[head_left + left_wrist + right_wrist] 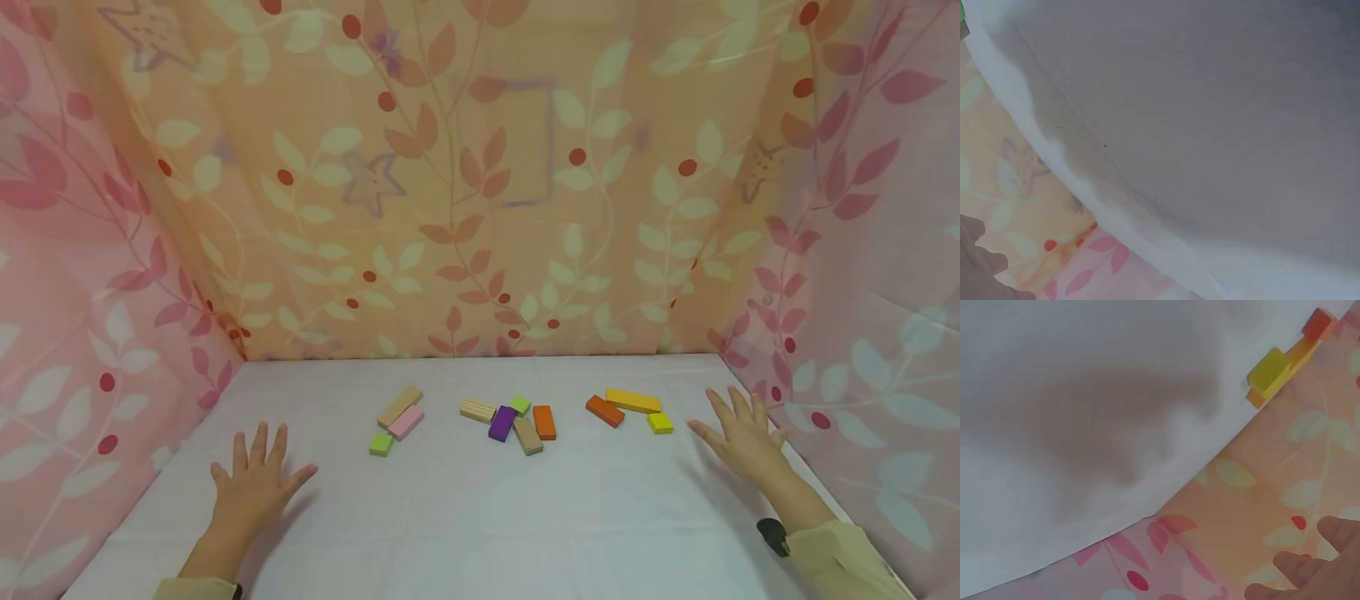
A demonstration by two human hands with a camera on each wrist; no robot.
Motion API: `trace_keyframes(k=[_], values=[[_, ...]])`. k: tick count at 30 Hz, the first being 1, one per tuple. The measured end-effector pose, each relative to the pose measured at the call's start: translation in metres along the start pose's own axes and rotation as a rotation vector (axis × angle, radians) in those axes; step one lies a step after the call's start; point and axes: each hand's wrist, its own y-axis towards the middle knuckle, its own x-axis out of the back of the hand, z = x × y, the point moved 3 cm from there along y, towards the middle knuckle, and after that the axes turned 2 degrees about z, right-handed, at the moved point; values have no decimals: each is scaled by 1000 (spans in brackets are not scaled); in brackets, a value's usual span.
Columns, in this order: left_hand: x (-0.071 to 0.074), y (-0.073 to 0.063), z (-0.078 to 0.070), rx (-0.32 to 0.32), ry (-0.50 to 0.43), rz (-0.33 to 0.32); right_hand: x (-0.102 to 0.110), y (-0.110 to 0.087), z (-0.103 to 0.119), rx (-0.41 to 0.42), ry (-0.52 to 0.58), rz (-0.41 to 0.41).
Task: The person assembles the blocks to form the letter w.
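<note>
My left hand [251, 487] hovers over the left side of the table with its fingers spread, holding nothing. Nearest to it are a green block [381, 444], a pink block [407, 422] and a long tan block [400, 407]. On the right, my right hand [744, 442] is also spread and holds nothing. Close by it lie a yellow block [660, 423], a long orange-yellow block [633, 401] and an orange block [604, 411]. Fingers of the right hand [1316, 569] show at the lower corner of the right wrist view.
Mid-table sit a ridged tan block [477, 411], a purple block [502, 423], a small green block [521, 406], a plain tan block [528, 436] and an upright-lying orange block [545, 422]. A patterned curtain [450, 208] borders the white table [450, 525] at the back and sides.
</note>
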Motion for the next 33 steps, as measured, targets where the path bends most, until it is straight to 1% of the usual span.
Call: trace_keyframes(k=[3,6,9,13,15,19,24,31,33], values=[[-1,0,1,-3,-9,3,0,1,5,8,20,-15],[-1,1,1,-8,-17,6,1,3,14,12,63,-23],[-1,2,0,-5,-25,16,2,6,25,18,117,-25],[0,5,-1,-9,-51,30,4,9,42,56,178,-41],[1,6,-3,-15,-67,36,3,11,50,67,212,-35],[4,9,-8,-32,-97,43,2,13,68,84,295,-13],[5,14,-18,-67,-119,27,-1,15,90,79,384,15],[3,19,-30,-110,-91,9,-11,19,113,50,538,46],[3,19,-34,-118,-97,10,-14,21,119,50,576,55]])
